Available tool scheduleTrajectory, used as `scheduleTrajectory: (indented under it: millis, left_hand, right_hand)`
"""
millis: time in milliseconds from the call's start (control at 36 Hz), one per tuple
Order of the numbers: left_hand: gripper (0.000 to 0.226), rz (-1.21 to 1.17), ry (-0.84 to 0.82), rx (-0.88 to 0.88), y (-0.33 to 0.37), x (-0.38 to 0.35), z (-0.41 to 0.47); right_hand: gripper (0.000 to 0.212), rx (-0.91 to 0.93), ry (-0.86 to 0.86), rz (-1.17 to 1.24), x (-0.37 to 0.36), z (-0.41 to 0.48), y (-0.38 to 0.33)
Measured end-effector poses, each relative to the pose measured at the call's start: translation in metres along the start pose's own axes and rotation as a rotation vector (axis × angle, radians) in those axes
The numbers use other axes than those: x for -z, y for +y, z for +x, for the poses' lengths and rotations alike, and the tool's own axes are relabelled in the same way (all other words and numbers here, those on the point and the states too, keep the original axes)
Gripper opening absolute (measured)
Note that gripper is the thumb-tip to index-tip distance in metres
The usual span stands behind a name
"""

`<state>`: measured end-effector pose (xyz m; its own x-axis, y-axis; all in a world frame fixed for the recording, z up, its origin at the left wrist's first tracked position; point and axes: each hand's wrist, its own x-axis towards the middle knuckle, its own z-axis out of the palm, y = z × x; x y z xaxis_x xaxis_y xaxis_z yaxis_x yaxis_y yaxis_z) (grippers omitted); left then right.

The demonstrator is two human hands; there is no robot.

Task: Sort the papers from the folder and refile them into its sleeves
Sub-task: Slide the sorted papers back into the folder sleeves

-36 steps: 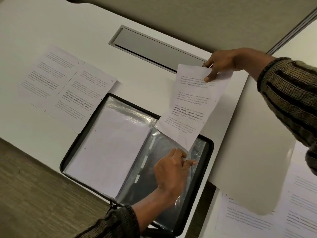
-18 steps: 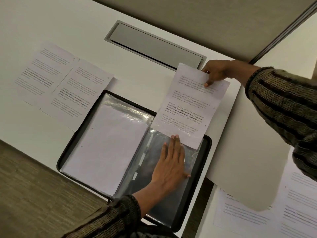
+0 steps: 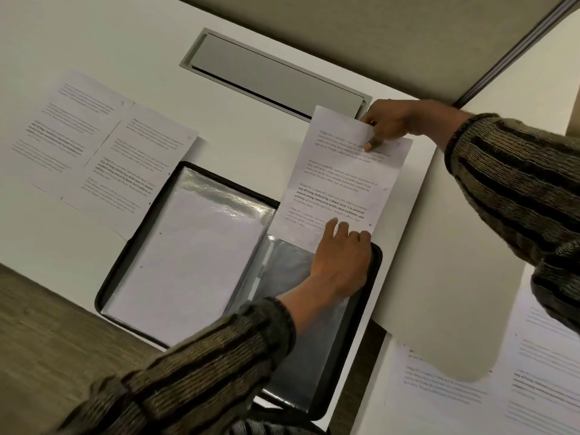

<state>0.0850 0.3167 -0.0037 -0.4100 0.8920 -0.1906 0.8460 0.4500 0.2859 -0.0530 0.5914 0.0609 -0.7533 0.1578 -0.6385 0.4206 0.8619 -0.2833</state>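
White desk [image 3: 251, 130] along a beige partition wall [image 3: 376, 32]; a grey recessed cable flap [image 3: 273, 76] is set near its far edge.

Obs. 1: The black folder [image 3: 373, 277] lies open and flat at the near desk edge. Its left clear plastic sleeve [image 3: 188, 262] holds a white page; its right clear plastic sleeve [image 3: 292, 277] looks dark.

Obs. 2: A printed white sheet [image 3: 342, 183] runs from the flap down to the top of the right sleeve. Whether its lower edge is inside the sleeve, cannot tell.

Obs. 3: The right hand [image 3: 398, 124] pinches the sheet's top edge, thumb on the printed face. The left hand [image 3: 342, 262] has bent fingers on the sheet's lower edge; pinching or only pressing, cannot tell.

Obs. 4: Two overlapping printed pages [image 3: 131, 171] lie left of the folder. More printed pages [image 3: 470, 387] lie lower right.
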Motion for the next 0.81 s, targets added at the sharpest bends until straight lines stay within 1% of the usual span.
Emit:
scheduleTrajectory:
  millis: [56, 83, 139, 194, 250, 333, 444, 500, 528, 611, 722, 806]
  left_hand:
    - [0.031, -0.051, -0.050, 0.019, -0.004, 0.007, 0.012]
    - [0.027, -0.136, -0.085, 0.051, -0.005, 0.010, 0.018]
    - [0.020, -0.378, -0.132, 0.157, -0.006, 0.013, 0.027]
    - [0.021, -0.536, -0.119, 0.251, -0.008, 0.013, 0.033]
    - [0.027, -0.567, -0.086, 0.288, -0.011, 0.011, 0.036]
    - [0.037, -0.586, -0.017, 0.283, -0.013, 0.012, 0.029]
    - [0.027, -0.506, 0.159, 0.296, -0.028, 0.013, 0.002]
    - [0.030, -0.435, 0.225, 0.329, -0.043, 0.004, -0.020]
    - [0.034, -0.414, 0.240, 0.351, -0.052, -0.002, -0.032]
    - [0.058, -0.385, 0.197, 0.402, -0.078, -0.021, -0.075]
    - [0.085, -0.303, 0.146, 0.421, -0.103, -0.042, -0.131]
    - [0.096, -0.268, 0.116, 0.402, -0.113, -0.052, -0.165]
  right_hand:
    - [0.046, 0.013, 0.001, -0.001, 0.001, 0.000, 0.001]
    - [0.046, 0.019, 0.003, -0.002, 0.001, 0.000, 0.002]
    - [0.044, 0.028, -0.001, -0.001, 0.002, -0.001, 0.003]
    - [0.043, 0.037, -0.003, 0.005, 0.002, -0.002, 0.003]
    - [0.044, 0.035, -0.007, 0.012, 0.001, -0.002, 0.002]
    - [0.044, 0.025, -0.017, 0.032, -0.001, -0.002, 0.001]
    - [0.043, 0.026, -0.056, 0.076, -0.005, 0.000, 0.003]
    - [0.044, 0.016, -0.082, 0.075, -0.009, 0.001, 0.002]
    - [0.044, 0.009, -0.097, 0.071, -0.010, 0.003, 0.002]
    - [0.046, -0.007, -0.139, 0.057, -0.018, 0.008, -0.001]
    - [0.047, -0.015, -0.164, -0.005, -0.032, 0.015, -0.009]
    - [0.048, -0.012, -0.198, -0.020, -0.041, 0.019, -0.015]
